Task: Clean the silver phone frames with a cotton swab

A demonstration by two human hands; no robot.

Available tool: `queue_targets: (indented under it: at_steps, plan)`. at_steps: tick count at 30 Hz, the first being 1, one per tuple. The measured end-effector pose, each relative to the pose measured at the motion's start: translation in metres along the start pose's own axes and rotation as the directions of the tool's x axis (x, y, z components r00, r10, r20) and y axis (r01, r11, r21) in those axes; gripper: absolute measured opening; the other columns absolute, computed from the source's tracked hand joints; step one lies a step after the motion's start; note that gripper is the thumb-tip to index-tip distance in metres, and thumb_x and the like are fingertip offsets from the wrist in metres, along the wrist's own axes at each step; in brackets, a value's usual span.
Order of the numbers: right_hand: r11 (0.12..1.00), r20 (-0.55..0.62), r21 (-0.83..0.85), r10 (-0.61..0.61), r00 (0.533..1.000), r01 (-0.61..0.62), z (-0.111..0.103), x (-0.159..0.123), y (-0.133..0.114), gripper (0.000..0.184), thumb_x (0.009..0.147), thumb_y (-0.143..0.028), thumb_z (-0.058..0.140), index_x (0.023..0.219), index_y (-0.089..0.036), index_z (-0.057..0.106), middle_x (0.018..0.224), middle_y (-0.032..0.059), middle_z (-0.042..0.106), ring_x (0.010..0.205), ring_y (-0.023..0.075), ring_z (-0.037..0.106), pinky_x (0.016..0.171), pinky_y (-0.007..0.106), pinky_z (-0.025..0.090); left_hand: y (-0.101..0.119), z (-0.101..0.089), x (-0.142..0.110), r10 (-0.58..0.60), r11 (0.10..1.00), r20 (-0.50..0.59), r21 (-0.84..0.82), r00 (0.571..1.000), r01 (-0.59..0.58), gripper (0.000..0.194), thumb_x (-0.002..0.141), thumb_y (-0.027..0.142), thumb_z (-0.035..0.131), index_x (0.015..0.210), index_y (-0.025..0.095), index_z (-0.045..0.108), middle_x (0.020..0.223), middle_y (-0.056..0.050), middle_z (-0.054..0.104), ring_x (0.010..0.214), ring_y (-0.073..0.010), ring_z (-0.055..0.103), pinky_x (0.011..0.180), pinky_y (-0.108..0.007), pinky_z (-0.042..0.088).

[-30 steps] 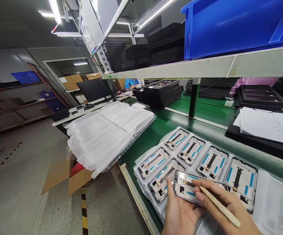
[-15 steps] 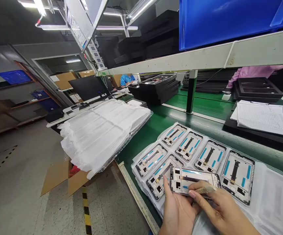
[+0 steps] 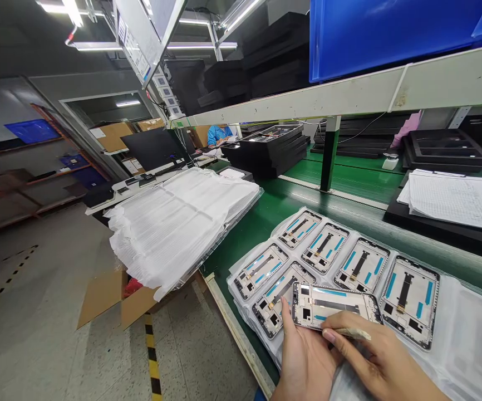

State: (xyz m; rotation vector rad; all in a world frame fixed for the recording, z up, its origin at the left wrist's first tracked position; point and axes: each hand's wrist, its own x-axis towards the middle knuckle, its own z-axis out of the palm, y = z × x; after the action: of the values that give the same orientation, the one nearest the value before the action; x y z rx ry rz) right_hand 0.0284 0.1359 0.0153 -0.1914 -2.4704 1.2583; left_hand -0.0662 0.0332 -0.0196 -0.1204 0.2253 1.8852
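Hanging over the worktop's (image 3: 241, 245) left end, a stack of white sheets (image 3: 186, 223) lies well apart from both hands. Right of it, the left hand (image 3: 308, 356) holds a phone frame (image 3: 337, 306) from below, its thumb beside the frame's left end and its other fingers mostly hidden. The frame lies just to the far side of this grip, above the filled tray (image 3: 466, 312); its long axis runs left to right, the right end slightly nearer. The left hand is nearer the left end, while the right hand (image 3: 377, 348) covers part of the near long edge, from about the middle rightward. That grip is narrow, pinching a pale stick (image 3: 357, 333) that points left along the edge; I cannot tell whether its hidden tip touches the frame.
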Motion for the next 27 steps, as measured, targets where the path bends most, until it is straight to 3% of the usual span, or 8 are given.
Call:
queue_targets:
  at_steps: [10, 18, 27]
  plan:
    - [1.000, 0.035, -0.009, -0.020, 0.999, 0.021, -0.001, -0.003, -0.001, 0.019, 0.105, -0.032, 0.046, 0.102, -0.029, 0.064, 0.096, -0.0015, 0.070, 0.088, 0.0127, 0.068, 0.079, 0.021, 0.055, 0.000, -0.002, 0.000, 0.012, 1.000, 0.021, -0.010, 1.000, -0.012, 0.080, 0.096, 0.070, 0.031, 0.145, 0.009, 0.049, 0.145, -0.017, 0.055, 0.134, -0.0308, 0.049, 0.111, -0.043, 0.039]
    - [0.989, 0.036, -0.042, -0.138, 0.990, 0.139, -0.004, 0.003, -0.007, 0.015, 0.105, -0.024, 0.046, 0.102, -0.029, 0.060, 0.095, -0.0034, 0.071, 0.088, 0.0108, 0.068, 0.079, 0.018, 0.055, 0.000, 0.007, -0.002, 0.025, 0.999, 0.101, 0.025, 0.995, -0.028, 0.073, 0.099, 0.065, 0.027, 0.137, 0.012, 0.060, 0.144, -0.015, 0.057, 0.135, -0.0302, 0.048, 0.113, -0.043, 0.038]
    - [0.977, 0.082, -0.123, -0.167, 0.982, 0.177, -0.002, 0.001, -0.004, 0.016, 0.104, -0.025, 0.047, 0.104, -0.027, 0.062, 0.098, 0.0001, 0.071, 0.093, 0.0141, 0.069, 0.087, 0.023, 0.056, -0.001, 0.010, -0.001, 0.046, 0.998, 0.061, 0.029, 0.997, -0.048, 0.071, 0.099, 0.063, 0.028, 0.130, 0.010, 0.065, 0.142, -0.015, 0.058, 0.133, -0.0307, 0.050, 0.111, -0.042, 0.041]
